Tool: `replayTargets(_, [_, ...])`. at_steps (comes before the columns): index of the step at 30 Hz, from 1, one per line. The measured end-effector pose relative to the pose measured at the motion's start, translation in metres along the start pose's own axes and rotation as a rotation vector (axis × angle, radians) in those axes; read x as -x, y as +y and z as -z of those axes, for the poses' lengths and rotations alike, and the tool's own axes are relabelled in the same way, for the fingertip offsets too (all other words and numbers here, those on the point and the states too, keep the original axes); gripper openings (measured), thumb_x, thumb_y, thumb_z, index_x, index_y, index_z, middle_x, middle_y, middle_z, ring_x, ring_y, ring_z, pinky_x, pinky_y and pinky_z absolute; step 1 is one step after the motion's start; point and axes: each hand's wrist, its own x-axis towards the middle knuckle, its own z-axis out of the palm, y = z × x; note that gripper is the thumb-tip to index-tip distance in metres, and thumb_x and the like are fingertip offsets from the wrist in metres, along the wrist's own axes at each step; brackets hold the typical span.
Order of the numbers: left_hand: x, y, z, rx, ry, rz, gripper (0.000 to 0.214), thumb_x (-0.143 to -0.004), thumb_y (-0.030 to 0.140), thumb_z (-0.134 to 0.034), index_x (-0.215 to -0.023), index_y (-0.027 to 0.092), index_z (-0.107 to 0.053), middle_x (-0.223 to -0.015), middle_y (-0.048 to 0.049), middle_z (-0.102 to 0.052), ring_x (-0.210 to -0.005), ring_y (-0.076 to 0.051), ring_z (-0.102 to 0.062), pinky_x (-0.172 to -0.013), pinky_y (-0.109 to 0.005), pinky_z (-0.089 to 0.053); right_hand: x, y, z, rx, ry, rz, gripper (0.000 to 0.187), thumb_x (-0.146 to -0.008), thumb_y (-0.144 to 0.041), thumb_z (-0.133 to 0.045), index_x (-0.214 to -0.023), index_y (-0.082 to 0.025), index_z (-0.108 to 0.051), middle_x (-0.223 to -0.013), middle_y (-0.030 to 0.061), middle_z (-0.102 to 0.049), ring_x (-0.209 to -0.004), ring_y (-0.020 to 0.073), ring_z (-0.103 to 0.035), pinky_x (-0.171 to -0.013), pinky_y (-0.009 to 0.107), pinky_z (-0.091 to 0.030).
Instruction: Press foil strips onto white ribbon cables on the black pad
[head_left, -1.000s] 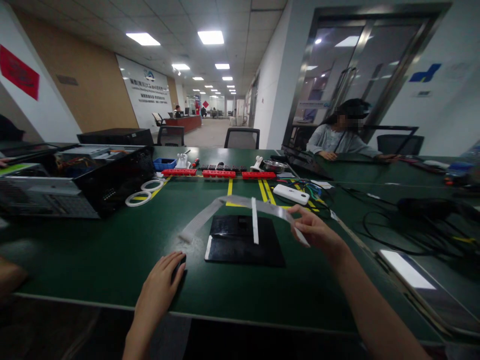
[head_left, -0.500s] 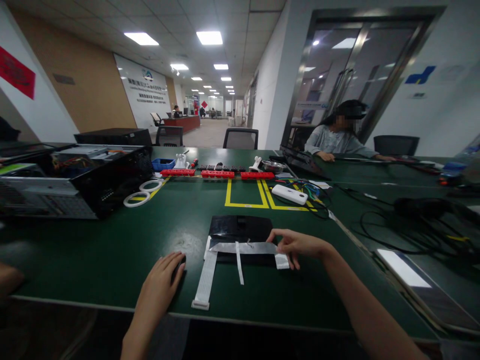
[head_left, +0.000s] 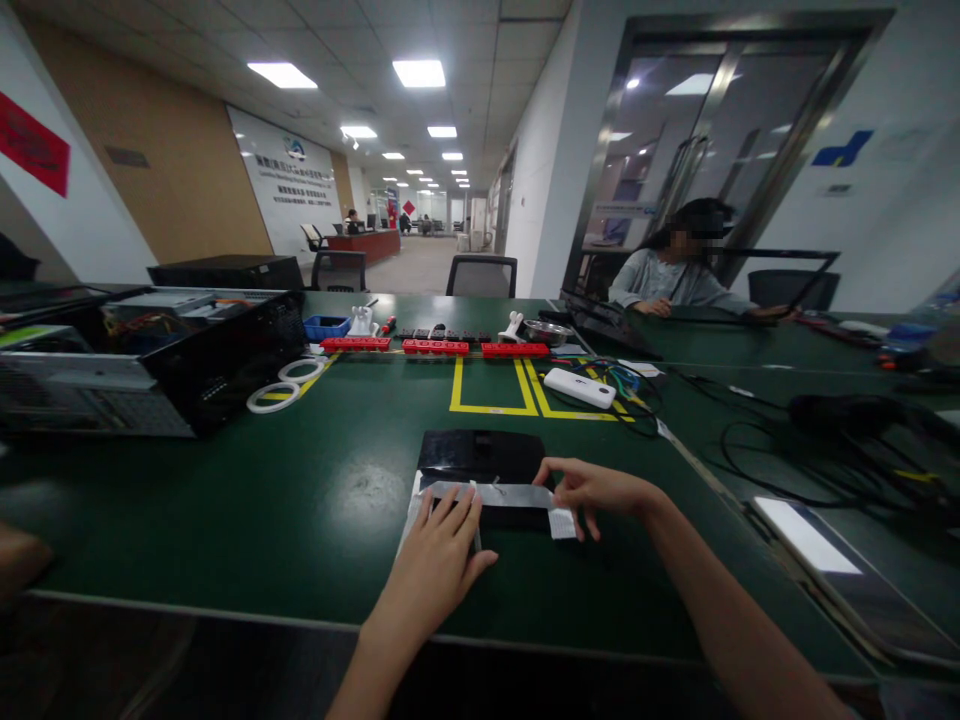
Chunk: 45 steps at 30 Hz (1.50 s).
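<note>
A flat black panel (head_left: 480,455) lies on the green table (head_left: 225,500) in front of me. A pale flat ribbon cable (head_left: 499,494) stretches across the panel's near edge. My left hand (head_left: 439,560) lies flat on the cable's left part, fingers stretched out, covering its downward branches. My right hand (head_left: 592,492) pinches the cable's right end, where a small white connector tab (head_left: 561,523) shows under the fingers.
An open computer case (head_left: 150,360) stands at the left, two white tape rolls (head_left: 289,385) beside it. Red strips (head_left: 435,348), a blue tray (head_left: 328,327), a white box (head_left: 581,388) and cables (head_left: 825,450) lie farther back. Another person (head_left: 679,275) sits at the right table.
My right hand brought the lifted ribbon cable down across the panel's near edge. My left hand then moved right from the table onto the cable's left part.
</note>
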Motion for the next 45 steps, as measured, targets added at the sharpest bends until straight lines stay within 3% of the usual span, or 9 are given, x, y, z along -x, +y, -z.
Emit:
replayTargets(5, [-0.005, -0.001, -0.015, 0.007, -0.116, 0.034, 0.071, -0.087, 0.060, -0.034, -0.138, 0.011, -0.034, -0.143, -0.0149, -0.037, -0.133, -0.034, -0.027, -0.106, -0.057, -0.021, -0.001, 0.000, -0.001, -0.007, 0.010, -0.005, 0.045, -0.078, -0.038, -0.061, -0.108, -0.017, -0.035, -0.067, -0.0002, -0.059, -0.052, 0.0143, -0.061, -0.041, 0.017, -0.040])
replayTargets(10, [-0.003, -0.004, -0.017, 0.037, -0.203, 0.057, 0.077, -0.086, 0.064, -0.028, -0.142, 0.011, -0.027, -0.147, -0.0135, -0.030, -0.136, -0.034, -0.020, -0.107, -0.057, -0.018, -0.003, 0.002, 0.001, 0.038, 0.003, -0.028, 0.045, -0.079, -0.041, -0.059, -0.108, -0.018, -0.035, -0.066, -0.0013, -0.058, -0.050, 0.0123, -0.060, -0.041, 0.016, -0.040])
replayTargets(17, [-0.004, -0.003, -0.017, 0.051, -0.188, 0.059, 0.077, -0.085, 0.063, -0.035, -0.142, 0.013, -0.027, -0.146, -0.0143, -0.031, -0.135, -0.035, -0.021, -0.106, -0.059, -0.019, -0.007, 0.009, 0.004, 0.170, 0.064, -0.014, 0.042, -0.077, -0.042, -0.061, -0.102, -0.017, -0.038, -0.057, -0.0059, -0.053, -0.040, 0.0080, -0.051, -0.036, 0.014, -0.035])
replayTargets(35, [-0.005, -0.006, -0.016, 0.120, -0.206, 0.058, 0.079, -0.082, 0.059, -0.048, -0.142, 0.012, -0.025, -0.146, -0.0160, -0.031, -0.136, -0.032, -0.021, -0.107, -0.056, -0.019, -0.006, 0.009, 0.003, 0.238, 0.082, -0.037, 0.039, -0.080, -0.040, -0.057, -0.103, -0.017, -0.036, -0.061, -0.0044, -0.055, -0.042, 0.0084, -0.051, -0.038, 0.016, -0.035])
replayTargets(40, [0.004, -0.026, 0.000, 0.234, -0.054, 0.128, 0.063, -0.089, 0.045, -0.045, -0.142, 0.018, -0.023, -0.144, -0.0133, -0.036, -0.133, -0.023, -0.031, -0.108, -0.048, -0.026, -0.005, 0.009, 0.004, 0.233, 0.082, -0.032, 0.037, -0.081, -0.040, -0.057, -0.102, -0.018, -0.037, -0.061, -0.0050, -0.054, -0.041, 0.0069, -0.050, -0.037, 0.015, -0.036])
replayTargets(45, [0.043, -0.068, 0.011, 0.152, 0.170, 0.305, 0.042, -0.092, 0.039, -0.039, -0.131, 0.023, -0.045, -0.130, -0.0051, -0.055, -0.122, -0.021, -0.048, -0.106, -0.045, -0.031, -0.005, 0.009, 0.004, 0.226, 0.075, -0.029, 0.037, -0.081, -0.040, -0.058, -0.102, -0.018, -0.038, -0.062, -0.0044, -0.055, -0.044, 0.0071, -0.051, -0.038, 0.015, -0.035])
